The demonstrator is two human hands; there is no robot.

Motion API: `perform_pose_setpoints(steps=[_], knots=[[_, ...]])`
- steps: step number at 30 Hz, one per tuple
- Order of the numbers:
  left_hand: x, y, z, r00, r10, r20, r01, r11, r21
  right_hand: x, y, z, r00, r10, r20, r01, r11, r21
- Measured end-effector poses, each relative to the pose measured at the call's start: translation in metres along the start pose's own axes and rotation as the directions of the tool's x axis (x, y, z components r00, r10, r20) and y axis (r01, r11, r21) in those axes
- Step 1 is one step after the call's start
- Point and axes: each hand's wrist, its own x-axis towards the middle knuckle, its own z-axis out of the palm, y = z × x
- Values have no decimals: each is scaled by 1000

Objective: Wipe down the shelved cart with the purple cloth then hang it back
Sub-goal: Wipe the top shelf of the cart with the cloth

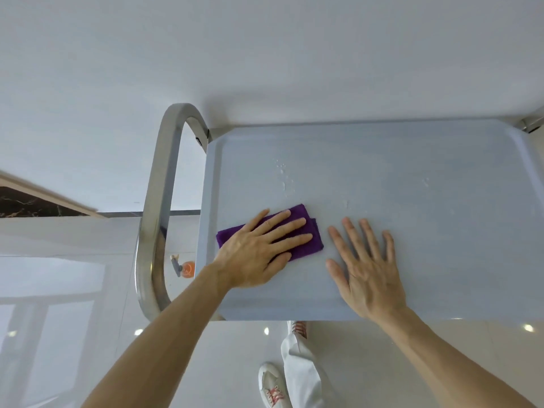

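Purple cloth point(306, 231) half hidden under flat left hand point(259, 254) – right hand point(368, 275) fingers spread on cart top point(412, 178)

No readable text, labels, brands or numbers anywhere in view. Cart top point(382, 178): plain grey, unmarked. Cart handle point(160, 207): bare metal, no sticker legible. Purple cloth point(297, 219): no tag or print visible. Orange object point(188, 269) on floor, left of cart: faint mark on it, too small and blurred to read. White shoes point(272, 387), near edge: red laces only, no logo legible.
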Motion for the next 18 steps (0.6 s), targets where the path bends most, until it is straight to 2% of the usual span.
perform_pose_setpoints(steps=[2, 4, 7, 13, 15, 18], knots=[[-4, 18, 6, 980, -181, -85, 178, 983, -49, -1, -1, 0, 1000, 6, 4, -6, 1000, -5], [-7, 36, 8, 930, -338, -145, 324, 940, -112, -1, -2, -2, 1000, 15, 18, -15, 1000, -2], [-19, 65, 12, 853, -486, -190, 457, 871, -179, -2, -3, -1, 999, 41, 26, -41, 999, 7], [-34, 92, 15, 865, -465, -188, 464, 884, -50, -2, -5, -1, 999, 44, 26, -44, 999, 8], [-26, 88, 13, 889, -403, -217, 396, 915, -78, -3, -5, -1, 999, 45, 17, -45, 999, -4], [-16, 69, 15, 956, -234, -175, 217, 970, -111, -3, -3, 0, 999, 37, 6, -37, 999, 6]])
